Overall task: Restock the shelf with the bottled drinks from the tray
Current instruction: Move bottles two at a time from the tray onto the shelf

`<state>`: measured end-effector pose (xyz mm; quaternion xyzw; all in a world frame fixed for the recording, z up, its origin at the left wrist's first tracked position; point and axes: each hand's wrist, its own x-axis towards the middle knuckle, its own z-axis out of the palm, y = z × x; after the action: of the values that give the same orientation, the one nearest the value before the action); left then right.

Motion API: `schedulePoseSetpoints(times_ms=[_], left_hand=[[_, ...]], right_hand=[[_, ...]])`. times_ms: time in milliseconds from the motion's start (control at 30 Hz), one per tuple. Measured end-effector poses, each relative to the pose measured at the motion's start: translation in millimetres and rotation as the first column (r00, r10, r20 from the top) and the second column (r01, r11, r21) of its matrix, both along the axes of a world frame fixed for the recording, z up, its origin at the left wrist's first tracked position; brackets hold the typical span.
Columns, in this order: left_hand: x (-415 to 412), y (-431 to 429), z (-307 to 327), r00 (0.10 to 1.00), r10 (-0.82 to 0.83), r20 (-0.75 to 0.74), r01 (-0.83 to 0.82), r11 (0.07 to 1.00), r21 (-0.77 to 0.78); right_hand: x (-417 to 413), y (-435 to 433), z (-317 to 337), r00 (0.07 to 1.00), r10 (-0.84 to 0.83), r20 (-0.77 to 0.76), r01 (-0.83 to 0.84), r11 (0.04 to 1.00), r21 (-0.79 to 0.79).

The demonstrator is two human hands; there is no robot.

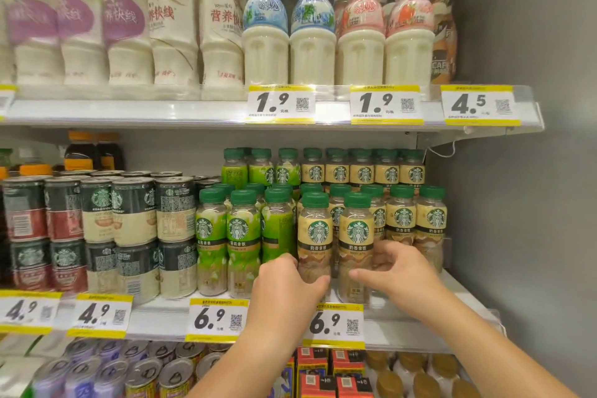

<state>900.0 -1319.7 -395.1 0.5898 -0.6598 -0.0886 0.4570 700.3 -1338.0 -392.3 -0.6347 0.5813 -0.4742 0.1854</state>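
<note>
Two tan-labelled coffee bottles with green caps stand at the front of the middle shelf (403, 323). My left hand (287, 284) wraps around the base of the left bottle (315, 236). My right hand (397, 268) grips the lower part of the right bottle (357, 233). Both bottles are upright, side by side. More tan-labelled bottles (400, 216) stand behind and to the right. Green-labelled bottles (240, 229) fill the rows to the left. The tray is out of view.
Stacked coffee cans (135, 213) sit left of the bottles. The upper shelf (161, 111) holds white milk drinks. Below are cans (145, 371) and red cartons (323, 368). Yellow price tags (216, 320) line the shelf edges. A grey wall (517, 171) closes the right side.
</note>
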Motion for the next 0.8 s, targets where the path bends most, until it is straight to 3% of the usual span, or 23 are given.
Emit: schedulePoseSetpoints(times_ms=[467, 800], left_hand=[[-9, -12, -1, 0.986, 0.158, 0.048, -0.154, 0.986, -0.065], [-7, -20, -5, 0.982, 0.151, 0.112, -0.145, 0.987, -0.065]], right_hand=[[22, -20, 2, 0.996, -0.02, 0.089, 0.014, 0.998, 0.062], [23, -20, -3, 0.999, -0.043, 0.029, 0.043, 0.999, 0.007]])
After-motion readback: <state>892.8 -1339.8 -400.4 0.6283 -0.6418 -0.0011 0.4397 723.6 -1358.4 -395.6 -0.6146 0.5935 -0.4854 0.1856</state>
